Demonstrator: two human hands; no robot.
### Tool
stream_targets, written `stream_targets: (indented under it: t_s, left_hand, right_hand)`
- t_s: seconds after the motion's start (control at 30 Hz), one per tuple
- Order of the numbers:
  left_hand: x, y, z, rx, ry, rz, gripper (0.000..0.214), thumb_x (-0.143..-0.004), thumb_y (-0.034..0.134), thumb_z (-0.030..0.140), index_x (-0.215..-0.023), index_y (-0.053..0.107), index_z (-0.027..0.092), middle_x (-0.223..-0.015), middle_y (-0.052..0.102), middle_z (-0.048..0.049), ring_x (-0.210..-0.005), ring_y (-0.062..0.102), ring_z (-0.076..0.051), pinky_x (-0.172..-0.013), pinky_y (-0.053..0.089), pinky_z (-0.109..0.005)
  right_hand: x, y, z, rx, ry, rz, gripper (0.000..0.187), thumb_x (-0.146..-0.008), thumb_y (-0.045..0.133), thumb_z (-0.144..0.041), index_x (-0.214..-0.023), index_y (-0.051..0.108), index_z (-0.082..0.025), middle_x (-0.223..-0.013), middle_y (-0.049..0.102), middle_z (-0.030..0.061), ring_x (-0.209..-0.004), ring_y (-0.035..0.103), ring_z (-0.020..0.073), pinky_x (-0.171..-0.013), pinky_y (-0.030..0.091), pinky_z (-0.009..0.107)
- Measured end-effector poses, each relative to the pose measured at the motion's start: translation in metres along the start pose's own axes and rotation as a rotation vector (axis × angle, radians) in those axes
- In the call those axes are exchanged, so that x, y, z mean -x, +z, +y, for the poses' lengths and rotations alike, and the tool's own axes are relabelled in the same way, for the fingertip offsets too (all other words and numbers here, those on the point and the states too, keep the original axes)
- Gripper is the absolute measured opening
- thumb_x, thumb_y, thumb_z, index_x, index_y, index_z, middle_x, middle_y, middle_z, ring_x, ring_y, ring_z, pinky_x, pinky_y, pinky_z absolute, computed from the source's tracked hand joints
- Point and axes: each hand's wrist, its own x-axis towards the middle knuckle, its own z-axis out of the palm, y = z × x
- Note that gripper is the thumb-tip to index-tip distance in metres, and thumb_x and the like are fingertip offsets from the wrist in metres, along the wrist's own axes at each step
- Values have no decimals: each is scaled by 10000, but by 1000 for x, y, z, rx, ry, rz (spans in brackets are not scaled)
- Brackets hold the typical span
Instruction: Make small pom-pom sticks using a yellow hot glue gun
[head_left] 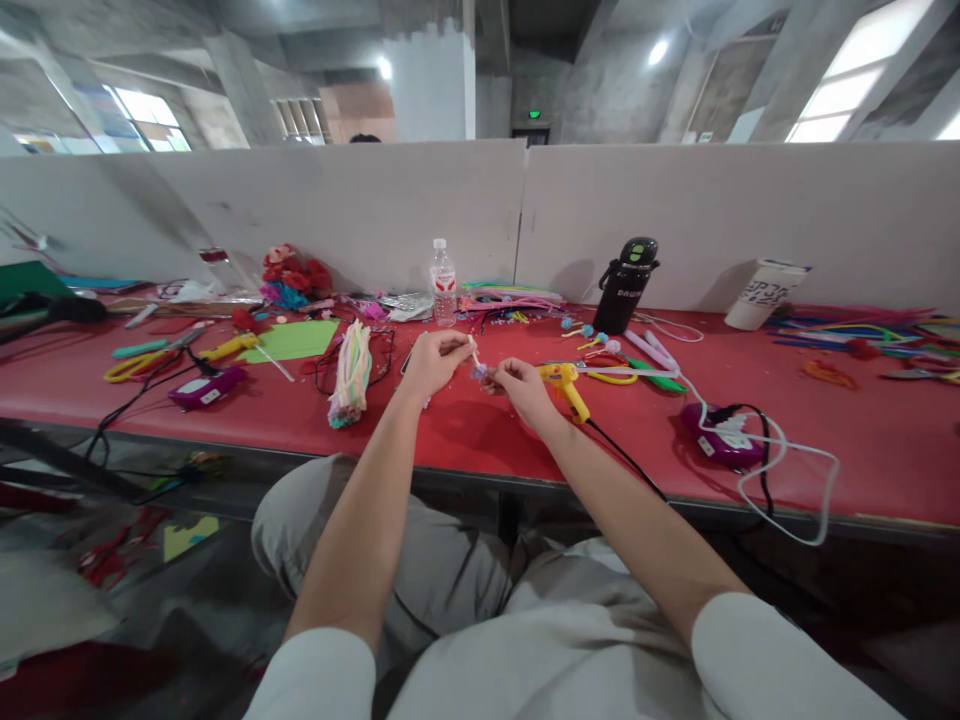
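My left hand (437, 362) is closed in a pinch on a short pale stem (474, 350) that looks like a pipe cleaner. At the stem's lower end is a small purple fluffy piece (480, 372). My right hand (523, 388) pinches this purple piece from the right; its exact form is too small to tell. Both hands are just above the red table (465, 430). A bundle of pale pipe cleaners (352, 370) lies left of my left hand. Close by my right hand, a yellow glue gun (570, 388) rests on the table, its black cord running toward the front edge.
A water bottle (443, 285) and a black flask (627, 290) stand near the white partition (360, 210). Purple power strips (721, 438) sit at both sides with loose cables. Scissors (142, 365), green paper (296, 341) and colourful pipe cleaners (862, 328) lie about.
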Motion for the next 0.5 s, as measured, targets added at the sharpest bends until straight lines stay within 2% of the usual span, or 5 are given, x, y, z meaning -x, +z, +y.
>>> stream_targets:
  t_s: [0.5]
  left_hand:
    - [2, 3, 2, 25, -10, -45, 297, -739, 721, 434, -827, 709, 150, -811, 732, -61, -787, 695, -207, -771, 563, -314]
  right_hand:
    - [1, 0, 2, 5, -47, 46, 406, -602, 804, -441, -639, 470, -213, -541, 592, -34, -548, 618, 142, -600, 528, 292]
